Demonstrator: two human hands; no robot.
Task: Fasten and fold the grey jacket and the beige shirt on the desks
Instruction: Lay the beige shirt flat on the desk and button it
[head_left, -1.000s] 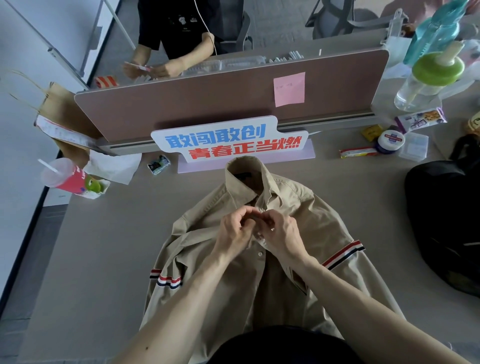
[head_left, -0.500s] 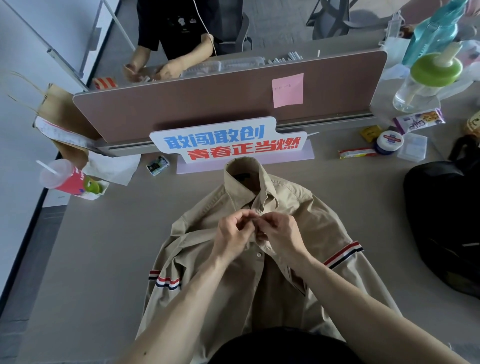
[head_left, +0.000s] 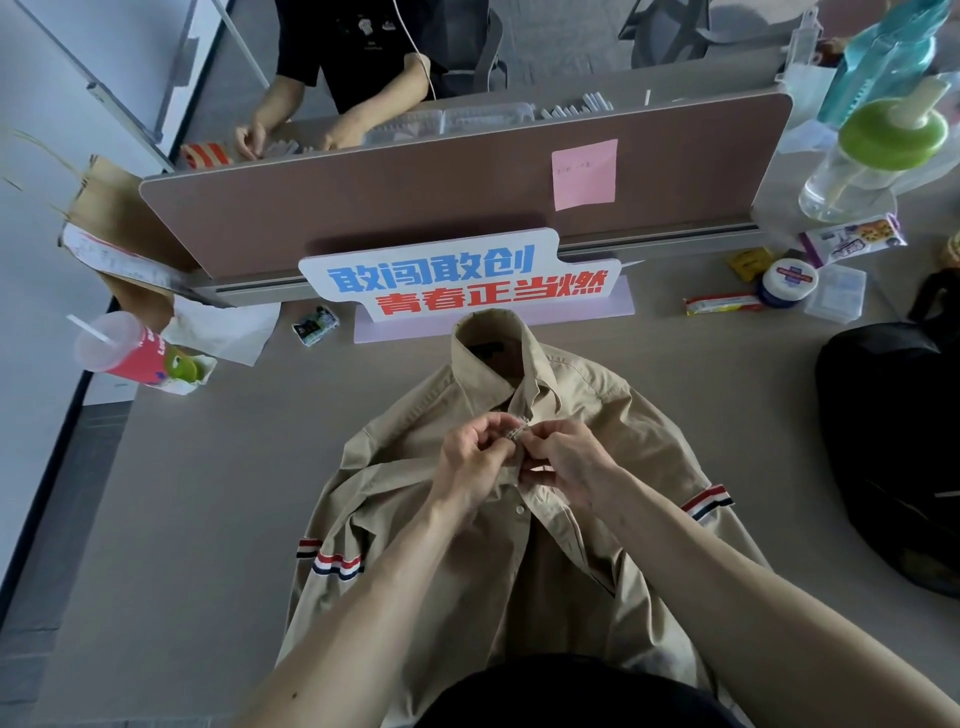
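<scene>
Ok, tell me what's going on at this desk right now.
A person is buttoning the beige shirt, which lies front up on the desk with its collar pointing away from them. The left hand and right hand both pinch the front edges just below the collar, at an upper button. Below the hands the front is not yet closed, and a white button shows there.

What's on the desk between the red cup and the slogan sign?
The head view shows a white napkin and a small dark packet there.
</scene>
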